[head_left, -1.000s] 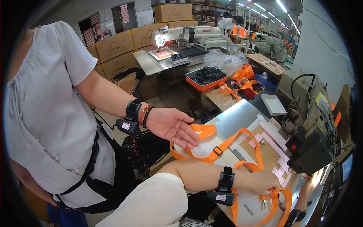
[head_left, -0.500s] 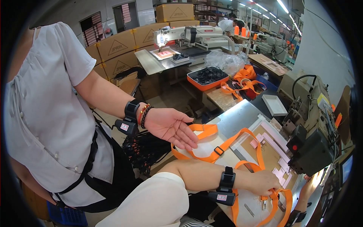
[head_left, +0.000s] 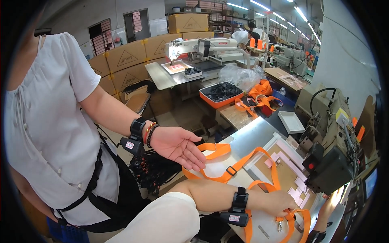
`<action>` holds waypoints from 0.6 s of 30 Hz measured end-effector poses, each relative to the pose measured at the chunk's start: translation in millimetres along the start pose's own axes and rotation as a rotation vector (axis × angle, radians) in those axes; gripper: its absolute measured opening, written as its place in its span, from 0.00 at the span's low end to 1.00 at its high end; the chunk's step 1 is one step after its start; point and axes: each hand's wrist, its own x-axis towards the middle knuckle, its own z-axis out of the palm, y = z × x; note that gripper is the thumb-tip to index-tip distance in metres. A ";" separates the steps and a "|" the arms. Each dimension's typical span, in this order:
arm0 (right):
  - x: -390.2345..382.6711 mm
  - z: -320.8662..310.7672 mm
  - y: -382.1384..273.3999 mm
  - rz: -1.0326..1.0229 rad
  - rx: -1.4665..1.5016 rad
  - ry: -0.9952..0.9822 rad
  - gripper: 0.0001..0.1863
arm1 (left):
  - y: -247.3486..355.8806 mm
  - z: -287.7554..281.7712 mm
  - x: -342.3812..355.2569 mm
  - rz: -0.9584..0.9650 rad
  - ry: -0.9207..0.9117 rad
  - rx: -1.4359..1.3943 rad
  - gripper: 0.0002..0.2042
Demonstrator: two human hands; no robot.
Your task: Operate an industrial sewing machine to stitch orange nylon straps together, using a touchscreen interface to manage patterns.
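My left hand [head_left: 279, 203] comes in from the lower middle, a black device strapped at its wrist. Its fingers are closed on an orange strap [head_left: 292, 222], whose loops hang over the near table edge. A metal swivel hook [head_left: 279, 226] dangles from the strap just below these fingers. The strap runs up to a black slider buckle [head_left: 231, 170] and on to the left. At the far right, my right hand [head_left: 329, 208] reaches beside the lit sewing machine [head_left: 334, 162]; its fingers are partly hidden, so I cannot tell their state.
A co-worker in a white blouse stands at left, open palm [head_left: 178, 146] up over the strap. A pink-edged template [head_left: 289, 156] lies on the table. Beyond are a white tray [head_left: 291, 122], an orange-rimmed tray [head_left: 221, 104] of black parts, and another sewing machine [head_left: 202, 46].
The view has shifted slightly. My left hand stays on the strap, the co-worker's palm remains held out, and my right hand keeps its place by the machine.
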 end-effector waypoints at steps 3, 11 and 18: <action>-1.7 1.9 2.4 -0.009 -0.054 0.045 0.25 | 2.3 -1.3 0.0 -0.018 -0.015 -0.021 0.06; -1.7 12.1 -7.5 -0.011 -0.071 0.127 0.26 | 3.3 -3.0 -2.2 0.036 0.044 -0.011 0.06; -1.0 10.1 -6.0 -0.020 -0.063 0.093 0.26 | 2.7 -1.7 -2.6 0.033 0.054 -0.031 0.05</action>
